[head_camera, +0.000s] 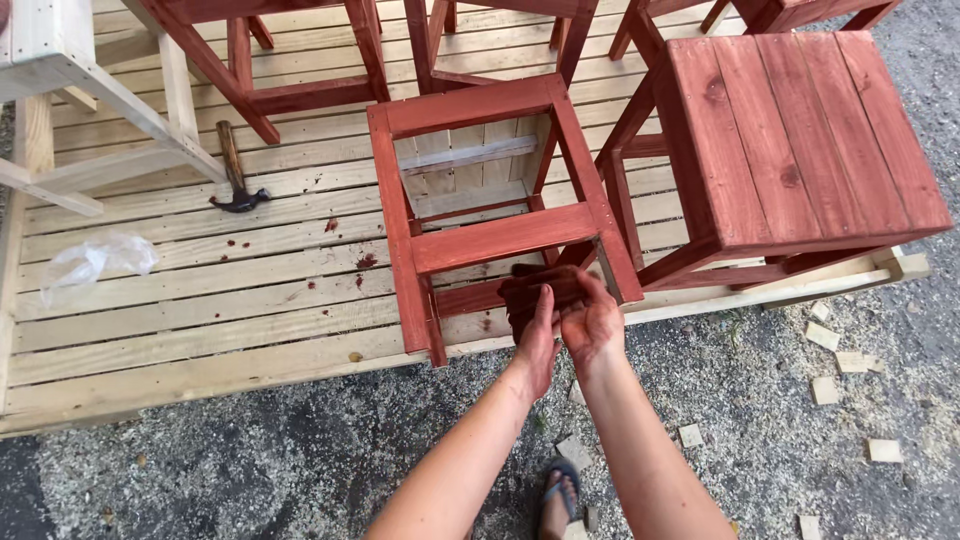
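Nearest the camera, a sandalled foot (560, 492) stands on grey gravel (250, 470) strewn with small wood offcuts (824, 336). Above it two bare forearms reach forward side by side. Left hand (537, 338) and right hand (592, 318), both smeared red, meet at a dark stain-soaked rag (535, 290); the left fingers curl up under it and the right fingers are pressed together over its top, so the rag is clasped between both hands. The rag lies against the lower front rail of a red-stained stool frame (495, 215), just beside its front right leg. That frame lies tipped over on a pale plank platform (200, 300), its open side facing up so bare boards show through. Red drips (365, 262) spot the planks left of it. Touching or just beside the frame on the right stands a finished red stool with a slatted top (800, 140). Farther left on the platform lie a crumpled clear plastic bag (95, 258) and a claw hammer (235, 170). Beyond the hammer stands an unstained pale wooden frame (80, 110), and more red-stained frames (300, 60) line the far edge.
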